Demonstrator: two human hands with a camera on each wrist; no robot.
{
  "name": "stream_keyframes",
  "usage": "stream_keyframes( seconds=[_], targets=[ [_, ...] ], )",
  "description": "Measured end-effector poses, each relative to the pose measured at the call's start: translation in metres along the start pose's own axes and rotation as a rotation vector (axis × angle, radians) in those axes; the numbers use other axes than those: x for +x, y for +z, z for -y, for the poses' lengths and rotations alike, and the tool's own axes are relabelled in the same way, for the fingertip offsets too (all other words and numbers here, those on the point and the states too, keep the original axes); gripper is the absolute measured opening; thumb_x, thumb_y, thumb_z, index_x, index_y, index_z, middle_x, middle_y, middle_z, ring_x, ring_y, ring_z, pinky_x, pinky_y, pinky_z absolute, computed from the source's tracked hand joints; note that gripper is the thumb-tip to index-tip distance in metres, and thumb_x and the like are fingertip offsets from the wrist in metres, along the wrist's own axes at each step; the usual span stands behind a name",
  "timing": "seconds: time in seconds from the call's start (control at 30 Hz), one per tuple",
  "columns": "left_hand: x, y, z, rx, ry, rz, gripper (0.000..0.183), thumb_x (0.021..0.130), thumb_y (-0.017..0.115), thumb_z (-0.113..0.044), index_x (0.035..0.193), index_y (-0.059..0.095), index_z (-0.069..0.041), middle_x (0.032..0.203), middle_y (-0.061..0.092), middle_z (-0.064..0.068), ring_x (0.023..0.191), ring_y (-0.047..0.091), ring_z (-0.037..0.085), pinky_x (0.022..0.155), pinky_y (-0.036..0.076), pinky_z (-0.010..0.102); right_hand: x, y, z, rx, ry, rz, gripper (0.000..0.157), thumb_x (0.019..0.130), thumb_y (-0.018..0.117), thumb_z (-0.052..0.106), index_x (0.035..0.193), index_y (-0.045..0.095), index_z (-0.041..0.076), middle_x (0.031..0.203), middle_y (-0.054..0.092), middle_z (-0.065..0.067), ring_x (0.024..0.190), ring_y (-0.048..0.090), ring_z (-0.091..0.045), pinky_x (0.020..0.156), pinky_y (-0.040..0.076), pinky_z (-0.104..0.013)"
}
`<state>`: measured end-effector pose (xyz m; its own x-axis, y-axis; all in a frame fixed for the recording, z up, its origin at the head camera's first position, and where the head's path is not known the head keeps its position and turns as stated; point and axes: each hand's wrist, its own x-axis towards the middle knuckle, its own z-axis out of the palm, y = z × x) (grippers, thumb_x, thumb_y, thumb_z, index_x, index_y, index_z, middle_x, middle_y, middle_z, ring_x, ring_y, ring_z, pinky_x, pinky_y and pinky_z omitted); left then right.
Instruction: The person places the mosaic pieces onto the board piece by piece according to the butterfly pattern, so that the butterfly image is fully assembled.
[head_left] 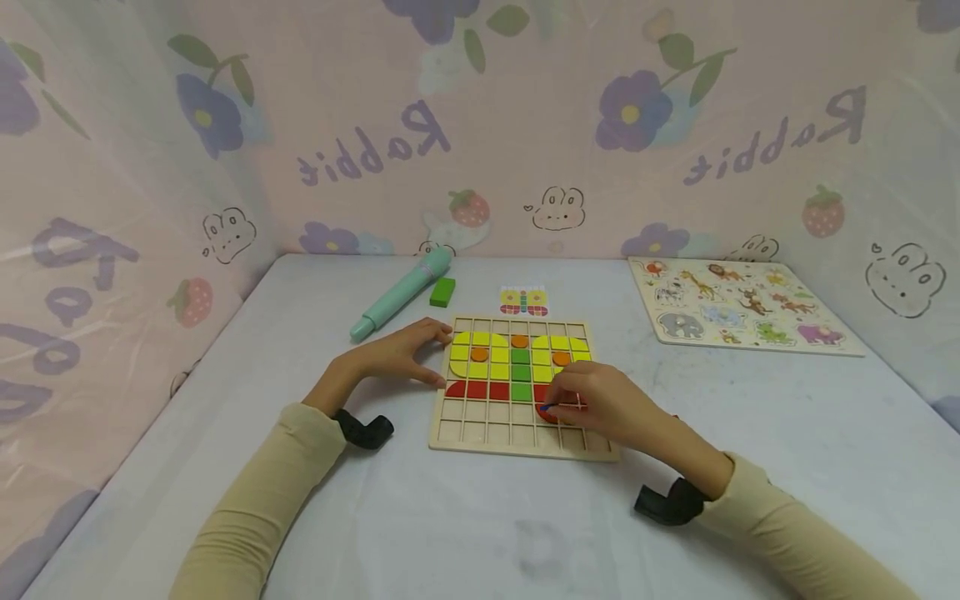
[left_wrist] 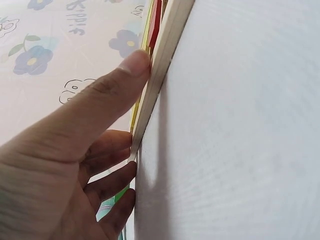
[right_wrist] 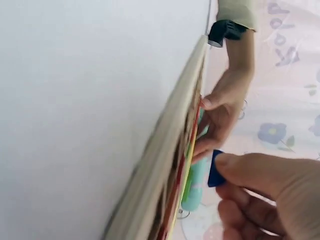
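Note:
A wooden grid board (head_left: 525,453) lies on the white table, filled in its upper rows with yellow tiles (head_left: 491,340), green tiles (head_left: 521,373), orange discs (head_left: 520,342) and a row of red tiles (head_left: 476,389). My left hand (head_left: 390,352) rests at the board's left edge, thumb and fingertips touching the rim, fingers only loosely bent. Between thumb and finger my right hand (head_left: 611,404) pinches a small blue tile (right_wrist: 216,170), held just above the board's lower right part. A rounded red tile (head_left: 549,415) shows beneath these fingers; the right hand hides some neighbouring cells.
Behind the board lies a small pattern card (head_left: 523,302) with a butterfly-like design. A green block (head_left: 442,292) and a teal tube-shaped object (head_left: 401,296) lie at the back left. An animal puzzle board (head_left: 757,333) is at the back right. Printed cloth walls surround the table.

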<state>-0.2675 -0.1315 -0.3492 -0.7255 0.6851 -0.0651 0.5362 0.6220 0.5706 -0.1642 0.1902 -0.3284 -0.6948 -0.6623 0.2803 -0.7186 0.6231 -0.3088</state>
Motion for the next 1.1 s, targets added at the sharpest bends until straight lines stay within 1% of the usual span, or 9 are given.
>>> stream_keyframes(
  seconds=[0.1,0.2,0.27,0.4,0.57,0.7,0.8,0.97,1.1],
  targets=[
    [0.000,-0.001,0.000,0.007,0.008,0.004,0.068,0.075,0.077,-0.037,0.129,0.048,-0.005,0.143,0.037,0.008,0.136,0.026,0.024,0.114,0.021,0.041,0.012,0.009,0.002,-0.017,-0.019,-0.003,0.012,0.077,0.077,0.017,0.082,0.067,0.017,0.078,0.061,0.009,0.072,0.053,-0.008,0.062,0.047,-0.020],
    [0.000,-0.001,0.000,0.011,0.014,0.005,0.068,0.075,0.076,-0.037,0.129,0.048,-0.005,0.143,0.037,0.008,0.135,0.026,0.024,0.113,0.021,0.040,0.018,0.016,0.001,-0.018,-0.019,-0.001,0.013,0.077,0.077,0.020,0.077,0.065,0.018,0.073,0.057,0.010,0.068,0.048,-0.007,0.058,0.043,-0.019],
    [0.000,-0.001,0.000,0.011,0.013,0.005,0.068,0.075,0.076,-0.037,0.129,0.048,-0.005,0.143,0.037,0.008,0.135,0.026,0.024,0.113,0.021,0.040,0.022,0.019,0.000,0.003,-0.017,0.015,0.013,0.077,0.077,0.022,0.076,0.064,0.020,0.071,0.056,0.012,0.066,0.046,-0.005,0.058,0.042,-0.018],
    [0.000,0.000,0.000,0.009,0.013,0.005,0.068,0.075,0.077,-0.037,0.128,0.049,-0.005,0.143,0.037,0.008,0.135,0.027,0.024,0.113,0.021,0.041,0.027,0.025,-0.002,0.070,-0.034,0.058,0.011,0.078,0.076,0.020,0.076,0.065,0.019,0.072,0.058,0.013,0.067,0.049,-0.004,0.061,0.046,-0.019],
    [0.000,-0.001,0.000,0.007,0.010,0.004,0.069,0.075,0.077,-0.038,0.129,0.048,-0.005,0.143,0.037,0.008,0.135,0.027,0.024,0.113,0.022,0.041,0.029,0.027,-0.003,0.106,-0.062,0.077,0.006,0.079,0.075,0.017,0.080,0.069,0.016,0.076,0.063,0.011,0.072,0.054,-0.004,0.066,0.049,-0.019],
    [0.000,0.000,0.001,0.006,0.011,0.001,0.068,0.075,0.077,-0.038,0.128,0.049,-0.006,0.143,0.037,0.008,0.135,0.027,0.024,0.113,0.022,0.041,0.029,0.028,-0.004,0.116,-0.075,0.068,0.006,0.080,0.074,0.014,0.083,0.070,0.013,0.080,0.064,0.009,0.075,0.055,-0.005,0.067,0.050,-0.019],
    [0.001,0.000,0.001,0.006,0.006,0.004,0.067,0.075,0.077,-0.037,0.127,0.049,-0.006,0.143,0.037,0.007,0.135,0.026,0.024,0.113,0.021,0.041,0.029,0.029,-0.006,0.118,-0.070,0.055,0.007,0.080,0.073,0.013,0.085,0.069,0.012,0.082,0.063,0.007,0.077,0.055,-0.006,0.068,0.050,-0.019],
    [0.001,0.000,0.001,0.006,-0.007,0.009,0.067,0.075,0.077,-0.038,0.128,0.049,-0.007,0.144,0.036,0.007,0.136,0.025,0.023,0.114,0.020,0.040,0.028,0.030,-0.008,0.100,-0.056,0.035,0.008,0.080,0.074,0.015,0.086,0.069,0.013,0.083,0.062,0.007,0.077,0.054,-0.006,0.067,0.050,-0.019],
    [0.000,0.000,0.001,0.006,-0.009,0.007,0.067,0.075,0.077,-0.037,0.128,0.048,-0.007,0.144,0.036,0.007,0.136,0.026,0.023,0.114,0.021,0.040,0.028,0.029,-0.008,0.058,-0.045,0.022,0.009,0.080,0.074,0.019,0.086,0.069,0.014,0.081,0.061,0.009,0.075,0.053,-0.005,0.065,0.048,-0.019]
  ],
)
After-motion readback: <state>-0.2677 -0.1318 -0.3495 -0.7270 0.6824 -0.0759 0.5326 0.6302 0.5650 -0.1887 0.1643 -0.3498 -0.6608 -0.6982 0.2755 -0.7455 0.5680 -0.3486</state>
